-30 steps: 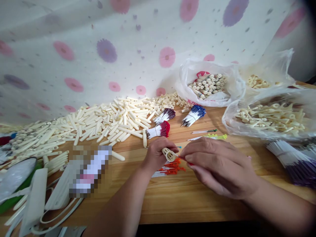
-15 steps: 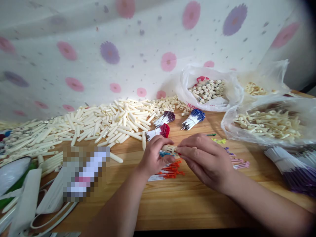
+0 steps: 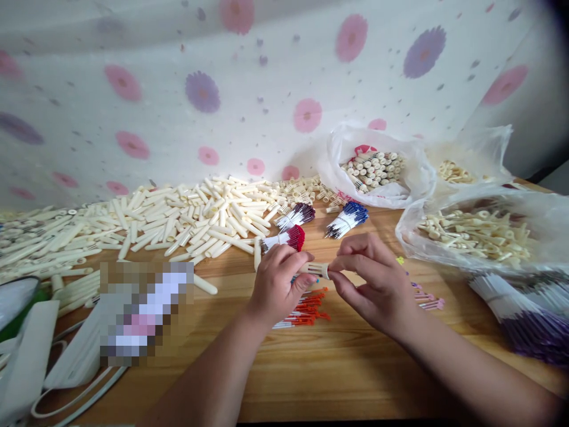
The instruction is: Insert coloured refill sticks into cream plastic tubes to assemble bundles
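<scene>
My left hand [image 3: 276,287] is closed around a cream multicolour pen barrel [image 3: 316,270], held level with its slotted end pointing right. Dark strips show in the slots. My right hand [image 3: 377,284] pinches the rim of that end between thumb and index finger, its other fingers curled. A small blue piece shows by the left thumb. Just below the hands lie several white refills with orange sliders [image 3: 313,308]. Purple and pink slider pieces [image 3: 430,301] are right of my right hand, near a yellow one [image 3: 400,260]. Behind my left hand rests a red-ended refill bundle [image 3: 293,238].
A heap of cream tubes [image 3: 217,222] spreads along the wall. Blue-ended [image 3: 349,219] and dark-ended bundles [image 3: 297,216] lie in front. Plastic bags of parts [image 3: 475,237] and purple-ended refills [image 3: 518,323] are at right. A white box [image 3: 84,350] with cables sits left.
My right fingers have drawn back slightly from the barrel's end, so its rim now shows. Dark strips have become visible in the slots. The camera view has shifted a little.
</scene>
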Demonstrator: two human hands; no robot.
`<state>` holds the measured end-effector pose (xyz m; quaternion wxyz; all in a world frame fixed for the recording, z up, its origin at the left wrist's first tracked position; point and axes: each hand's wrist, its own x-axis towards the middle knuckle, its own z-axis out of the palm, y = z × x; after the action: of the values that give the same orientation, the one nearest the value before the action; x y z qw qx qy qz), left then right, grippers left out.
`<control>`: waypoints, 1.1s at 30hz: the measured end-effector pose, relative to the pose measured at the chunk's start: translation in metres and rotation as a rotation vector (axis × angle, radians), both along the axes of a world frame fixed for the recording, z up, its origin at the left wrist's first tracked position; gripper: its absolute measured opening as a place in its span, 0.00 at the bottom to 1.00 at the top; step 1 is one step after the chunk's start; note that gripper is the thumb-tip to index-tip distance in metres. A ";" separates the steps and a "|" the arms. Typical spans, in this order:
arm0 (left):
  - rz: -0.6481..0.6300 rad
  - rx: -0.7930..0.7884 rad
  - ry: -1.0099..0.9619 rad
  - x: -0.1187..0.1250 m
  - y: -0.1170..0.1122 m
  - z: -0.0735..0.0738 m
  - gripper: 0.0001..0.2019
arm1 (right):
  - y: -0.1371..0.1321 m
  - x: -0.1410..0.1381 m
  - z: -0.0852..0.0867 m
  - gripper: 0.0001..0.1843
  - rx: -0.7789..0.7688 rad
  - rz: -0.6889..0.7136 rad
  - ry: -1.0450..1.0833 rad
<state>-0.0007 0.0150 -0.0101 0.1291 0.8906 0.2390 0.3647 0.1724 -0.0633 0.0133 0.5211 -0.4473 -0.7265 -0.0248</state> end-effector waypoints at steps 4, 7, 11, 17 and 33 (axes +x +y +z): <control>0.047 0.043 0.013 0.001 -0.001 0.001 0.23 | 0.002 0.003 -0.003 0.05 -0.024 -0.002 -0.007; 0.069 0.058 0.007 0.001 -0.001 0.001 0.23 | 0.003 0.005 -0.004 0.05 -0.063 0.013 0.011; 0.087 0.066 -0.003 0.001 0.000 0.000 0.23 | 0.006 0.006 -0.007 0.04 -0.115 0.063 0.053; 0.117 0.083 -0.016 0.001 0.001 -0.001 0.21 | 0.007 0.002 -0.008 0.06 -0.209 0.141 0.149; 0.330 -0.459 0.139 -0.017 0.050 -0.015 0.10 | 0.044 -0.001 -0.045 0.12 -0.725 -0.197 -0.779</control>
<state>-0.0175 0.0649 -0.0250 0.2493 0.8101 0.4653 0.2552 0.1709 -0.0191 -0.0321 0.0208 -0.6223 -0.7824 0.0148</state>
